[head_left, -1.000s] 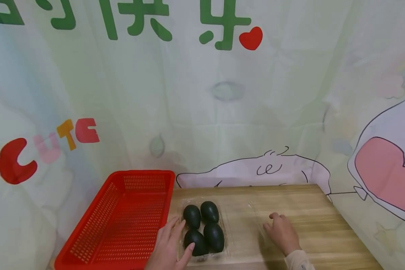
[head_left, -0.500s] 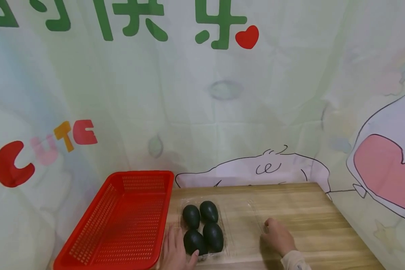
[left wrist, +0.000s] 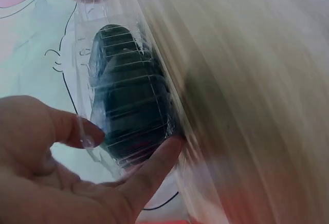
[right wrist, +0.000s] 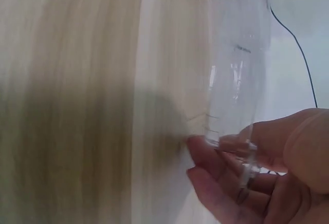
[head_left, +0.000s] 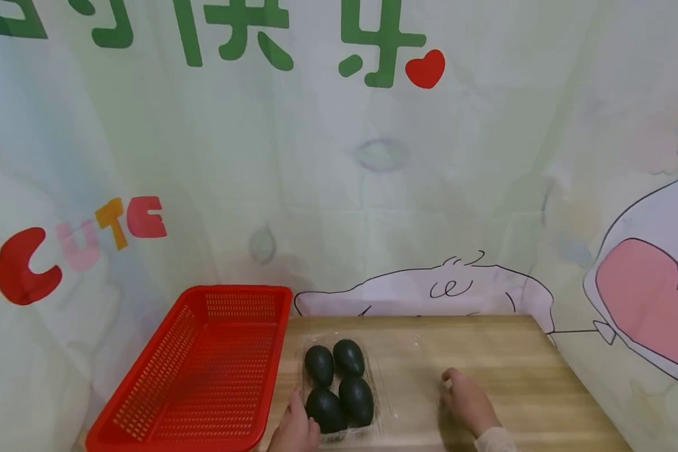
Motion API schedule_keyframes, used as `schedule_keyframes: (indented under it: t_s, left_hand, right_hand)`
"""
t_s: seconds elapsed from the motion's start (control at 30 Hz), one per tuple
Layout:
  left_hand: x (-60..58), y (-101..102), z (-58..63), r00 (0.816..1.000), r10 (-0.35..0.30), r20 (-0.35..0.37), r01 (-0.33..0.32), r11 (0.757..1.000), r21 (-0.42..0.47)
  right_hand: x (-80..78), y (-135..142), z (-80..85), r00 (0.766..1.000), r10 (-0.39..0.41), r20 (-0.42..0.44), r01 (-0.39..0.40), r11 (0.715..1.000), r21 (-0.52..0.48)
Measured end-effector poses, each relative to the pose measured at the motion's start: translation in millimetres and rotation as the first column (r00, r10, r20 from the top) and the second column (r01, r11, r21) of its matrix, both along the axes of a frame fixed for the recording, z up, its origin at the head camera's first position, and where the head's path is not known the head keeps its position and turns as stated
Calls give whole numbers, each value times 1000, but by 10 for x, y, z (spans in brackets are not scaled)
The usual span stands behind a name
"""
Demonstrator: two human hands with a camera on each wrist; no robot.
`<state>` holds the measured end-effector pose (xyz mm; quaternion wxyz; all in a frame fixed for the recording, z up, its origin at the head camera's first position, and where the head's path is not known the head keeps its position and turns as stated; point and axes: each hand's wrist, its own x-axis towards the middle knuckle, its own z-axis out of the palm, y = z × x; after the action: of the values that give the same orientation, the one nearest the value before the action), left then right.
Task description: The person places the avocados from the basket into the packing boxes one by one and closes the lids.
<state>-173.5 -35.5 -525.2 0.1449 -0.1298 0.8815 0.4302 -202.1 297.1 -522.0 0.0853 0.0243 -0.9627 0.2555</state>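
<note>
Several dark green, egg-shaped avocados [head_left: 348, 357] lie in the left half of a clear plastic clamshell box [head_left: 376, 402] on the table. Its transparent lid [right wrist: 239, 64] is folded out to the right. With thumb and fingers, my left hand [head_left: 296, 430] holds the box's left side near the front corner; in the left wrist view the thumb is at the rim and a finger lies low along the wall. My right hand [head_left: 468, 402] pinches the lid's right edge, thumb on one side and fingers on the other.
Left of the box stands a red perforated plastic basket [head_left: 215, 376], close by my left hand. The wooden table [head_left: 520, 364] reaches back to a printed cloth backdrop [head_left: 457, 188], which also hangs along both sides.
My left hand has come down and nearer to me, from reaching over the box to gripping its left side. My right hand has lowered slightly and closed on the lid's edge.
</note>
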Motion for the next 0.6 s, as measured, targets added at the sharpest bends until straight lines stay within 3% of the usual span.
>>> schedule_keyframes:
  t_s: [0.1, 0.2, 0.33, 0.47, 0.53, 0.6]
  left_hand:
    - [51, -12, -29, 998, 30, 58, -32, 999, 43]
    - [100, -36, -48, 996, 33, 85, -41, 994, 98]
    - [119, -72, -38, 999, 22, 49, -32, 979, 202]
    - [117, -76, -2, 999, 46, 5, -46, 962, 270]
    - [120, -82, 8, 998, 59, 0, -56, 956, 288]
    - [130, -95, 19, 997, 78, 4, -76, 958, 276]
  right_hand:
    - [18, 10, 3, 999, 23, -40, -25, 999, -29]
    - [-10, 16, 86, 997, 64, -38, -68, 988, -139]
    - [-136, 35, 277, 995, 92, -24, -95, 969, -229]
    - [-296, 61, 429, 987, 120, -106, -127, 990, -65]
    - [-369, 64, 492, 968, 171, -182, -169, 985, 30]
    - [-434, 56, 558, 932, 243, -268, -218, 969, 118]
